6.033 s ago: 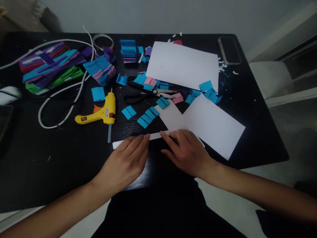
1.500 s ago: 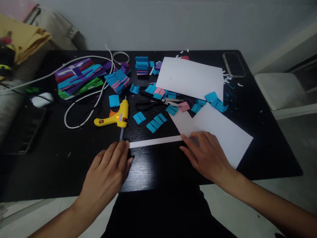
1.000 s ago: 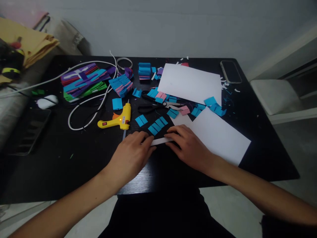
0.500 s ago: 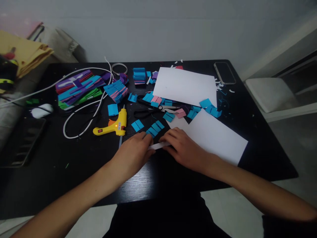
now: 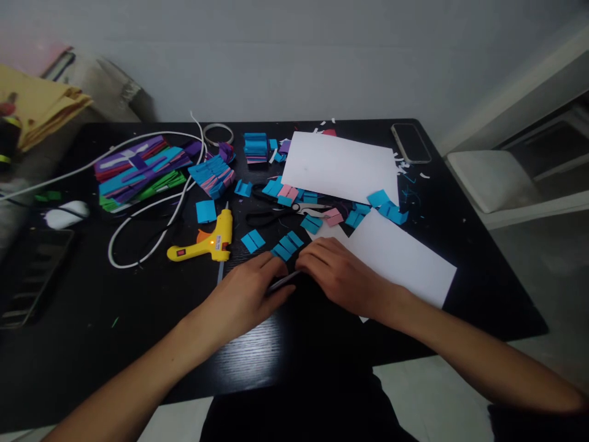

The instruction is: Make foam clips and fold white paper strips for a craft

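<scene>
My left hand (image 5: 246,293) and my right hand (image 5: 340,276) meet at the middle of the black table (image 5: 138,319). Between them both pinch a narrow white paper strip (image 5: 286,282), of which only a short piece shows. The strip runs from the edge of a white sheet (image 5: 400,258) lying under my right hand. Small blue folded paper pieces (image 5: 288,244) lie just beyond my fingertips.
A yellow glue gun (image 5: 202,244) with its light on lies to the left, its white cord (image 5: 151,212) looping behind. Black scissors (image 5: 280,212), a second white sheet (image 5: 343,166), stacks of coloured paper strips (image 5: 138,172) and a phone (image 5: 410,142) lie farther back.
Over the last seconds my hands slid apart along the strip, then came back together at its middle. Less of the strip shows now than half a second ago.
</scene>
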{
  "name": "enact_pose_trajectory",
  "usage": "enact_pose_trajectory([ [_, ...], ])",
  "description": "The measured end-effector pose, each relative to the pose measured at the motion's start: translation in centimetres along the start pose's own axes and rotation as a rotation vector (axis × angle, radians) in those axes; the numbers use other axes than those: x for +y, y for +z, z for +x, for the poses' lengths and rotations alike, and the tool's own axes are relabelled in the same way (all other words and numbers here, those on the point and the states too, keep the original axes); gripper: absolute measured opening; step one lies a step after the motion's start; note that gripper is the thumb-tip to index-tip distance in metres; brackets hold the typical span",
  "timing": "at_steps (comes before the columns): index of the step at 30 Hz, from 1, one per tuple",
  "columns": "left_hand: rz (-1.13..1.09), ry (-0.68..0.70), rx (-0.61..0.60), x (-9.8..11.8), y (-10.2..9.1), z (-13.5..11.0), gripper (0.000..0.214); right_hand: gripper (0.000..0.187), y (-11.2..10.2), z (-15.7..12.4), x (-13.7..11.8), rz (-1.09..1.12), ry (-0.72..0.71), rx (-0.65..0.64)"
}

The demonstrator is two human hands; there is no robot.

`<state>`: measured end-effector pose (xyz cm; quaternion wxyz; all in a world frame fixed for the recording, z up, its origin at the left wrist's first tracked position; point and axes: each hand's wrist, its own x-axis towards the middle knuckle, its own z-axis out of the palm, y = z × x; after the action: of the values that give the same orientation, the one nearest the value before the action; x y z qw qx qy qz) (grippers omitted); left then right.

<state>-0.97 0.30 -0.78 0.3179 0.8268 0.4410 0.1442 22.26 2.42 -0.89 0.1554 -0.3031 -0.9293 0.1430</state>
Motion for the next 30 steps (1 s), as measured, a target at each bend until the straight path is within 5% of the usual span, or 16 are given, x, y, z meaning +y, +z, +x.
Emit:
enact_pose_trajectory([
  [4,-0.164,-0.011,0.074,-0.2,-0.1,0.0,0.023,0.017,-0.9,0.5,-0.3,0.018,0.017,0.308],
  [8,-0.268,-0.129,0.233,-0.4,0.0,-0.1,0.023,0.022,-0.8,1.2,-1.1,0.334,0.408,0.623],
  [13,-0.199,-0.01,0.32,-0.1,0.6,0.0,0.017,0.032,0.5,2.2,-2.0,1.108,0.689,0.313],
  [18,-0.158,0.082,0.322,0.3,0.9,-0.2,0.017,0.03,0.7,2.5,-2.4,1.214,0.724,0.356],
  [25,-0.245,-0.083,0.359,0.1,1.1,0.1,0.018,0.04,1.3,2.1,-1.9,1.408,0.803,0.373],
  [30,-0.235,-0.066,0.416,-0.1,1.5,0.1,0.013,0.037,1.6,1.9,-1.6,1.438,0.798,0.375],
])
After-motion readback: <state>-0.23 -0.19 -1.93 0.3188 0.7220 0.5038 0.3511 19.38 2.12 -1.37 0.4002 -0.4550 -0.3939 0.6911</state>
